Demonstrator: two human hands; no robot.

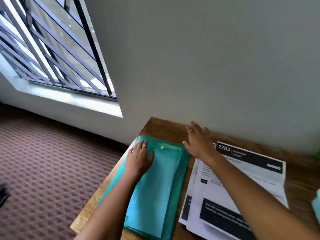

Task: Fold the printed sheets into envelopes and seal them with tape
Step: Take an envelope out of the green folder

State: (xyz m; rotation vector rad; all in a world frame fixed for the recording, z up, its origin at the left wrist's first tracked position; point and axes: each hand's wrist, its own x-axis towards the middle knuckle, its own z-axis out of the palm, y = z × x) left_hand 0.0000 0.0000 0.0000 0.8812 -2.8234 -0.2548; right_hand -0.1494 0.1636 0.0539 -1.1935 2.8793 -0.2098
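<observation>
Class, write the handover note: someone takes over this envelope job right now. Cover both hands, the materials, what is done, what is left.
Left hand: flat, fingers straight, on the teal folder at the table's left edge.
Right hand: open, fingers spread, above the folder's far right corner, holding nothing.
Printed sheets: loose stack right of the folder, flat.
Done: nothing folded.
Left: all folding and taping; no tape in view.

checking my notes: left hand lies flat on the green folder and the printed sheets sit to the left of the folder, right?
One slip: the head view shows the printed sheets to the right of the green folder, not the left. The left hand does lie flat on the folder.
</observation>
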